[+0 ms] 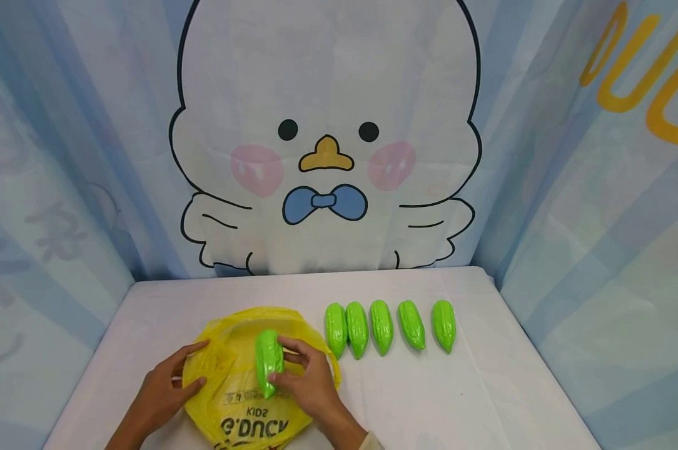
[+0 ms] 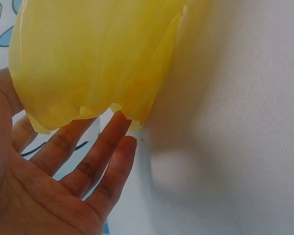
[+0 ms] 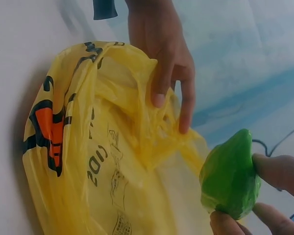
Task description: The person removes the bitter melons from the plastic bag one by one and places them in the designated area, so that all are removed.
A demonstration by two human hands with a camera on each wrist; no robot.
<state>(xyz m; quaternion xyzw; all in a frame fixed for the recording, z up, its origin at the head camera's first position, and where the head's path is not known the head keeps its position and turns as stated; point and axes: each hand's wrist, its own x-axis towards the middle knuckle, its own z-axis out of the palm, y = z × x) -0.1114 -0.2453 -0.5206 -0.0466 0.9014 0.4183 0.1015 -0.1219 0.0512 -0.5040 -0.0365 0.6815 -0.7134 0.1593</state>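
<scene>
A glossy green toy star fruit [image 1: 269,362], ridged with a pointed end, is pinched between the thumb and fingers of my right hand [image 1: 311,381]. It overlaps the mouth of a yellow plastic bag [image 1: 243,412] in the head view. The right wrist view shows the star fruit [image 3: 230,176] beside the bag's opening [image 3: 147,147], with fingertips on its side and end. My left hand [image 1: 164,387] holds the bag's left edge, thumb in front and fingers behind. In the left wrist view, those fingers [image 2: 93,171] are spread and partly covered by the yellow plastic [image 2: 98,58].
Several more green star fruits [image 1: 382,328] lie in a row right of the bag on the white-covered table [image 1: 429,406]. A cloth backdrop with a duck drawing [image 1: 328,81] rises behind it, and blue-white curtains [image 1: 615,262] flank both sides.
</scene>
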